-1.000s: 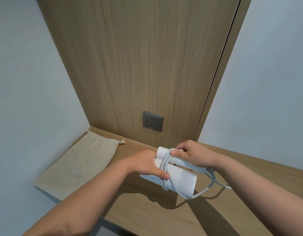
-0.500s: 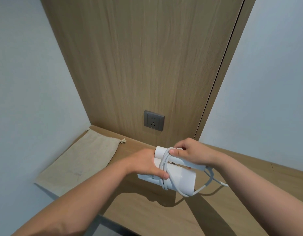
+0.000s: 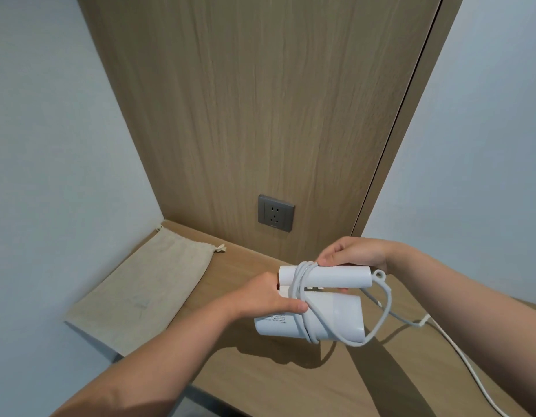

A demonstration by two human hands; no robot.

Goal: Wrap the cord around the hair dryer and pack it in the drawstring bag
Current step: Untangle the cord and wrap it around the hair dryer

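Note:
A folded white hair dryer (image 3: 329, 319) is held above the wooden shelf (image 3: 260, 383). My left hand (image 3: 266, 297) grips its left end, thumb across the body. My right hand (image 3: 355, 254) holds the folded handle from behind and pinches the white cord (image 3: 384, 311) against it. Several turns of cord circle the dryer near its middle. A loose loop hangs off to the right, and the rest trails over the shelf toward the lower right. The beige drawstring bag (image 3: 146, 288) lies flat at the shelf's left end, apart from both hands.
A grey wall socket (image 3: 275, 212) sits in the wooden back panel just above the shelf. Pale walls close in on the left and right. The shelf's front edge runs diagonally below my left forearm.
The dryer has been lifted and turned slightly, so the folded handle now shows on top. The loose cord loop on the right has swung wider. The bag has not moved.

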